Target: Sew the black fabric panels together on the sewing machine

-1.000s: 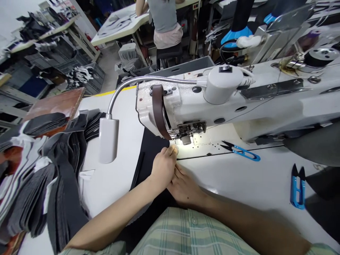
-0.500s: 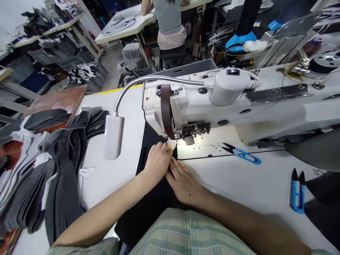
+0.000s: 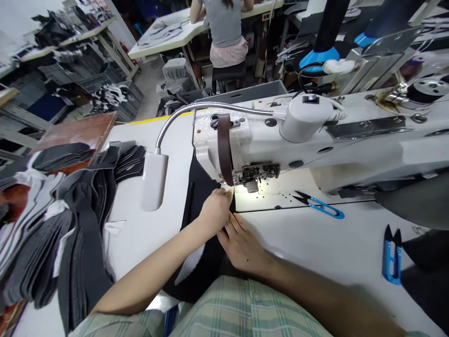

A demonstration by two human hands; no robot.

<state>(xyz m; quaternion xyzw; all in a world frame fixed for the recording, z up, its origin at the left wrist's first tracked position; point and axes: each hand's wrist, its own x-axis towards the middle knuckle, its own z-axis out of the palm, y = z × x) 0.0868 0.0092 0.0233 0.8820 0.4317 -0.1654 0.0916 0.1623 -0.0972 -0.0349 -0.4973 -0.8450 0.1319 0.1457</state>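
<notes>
My left hand (image 3: 214, 211) is closed, knuckles up, with its fingers curled at the edge of a piece of black fabric (image 3: 200, 187) just in front of the sewing machine's needle area. The fingertips are partly hidden. Close beside it, my right hand (image 3: 243, 243) lies flat on the same fabric with fingers stretched forward, the tips touching the left hand. The fabric runs under the head of the white sewing machine (image 3: 263, 140) and down towards my lap. A pale grey patch (image 3: 191, 266) shows on it below my left forearm.
Blue thread snips (image 3: 324, 207) lie by the machine bed, and a second pair of snips (image 3: 392, 262) farther right. A lamp (image 3: 154, 181) on a bendy neck hangs at the left. Stacks of grey fabric strips (image 3: 86, 234) fill the far left. A person (image 3: 226, 32) sits ahead.
My left hand has shifted slightly right and its fingers are more tightly curled. The fabric's lower part has moved, and a pale grey patch now shows. My right hand stays nearly in place.
</notes>
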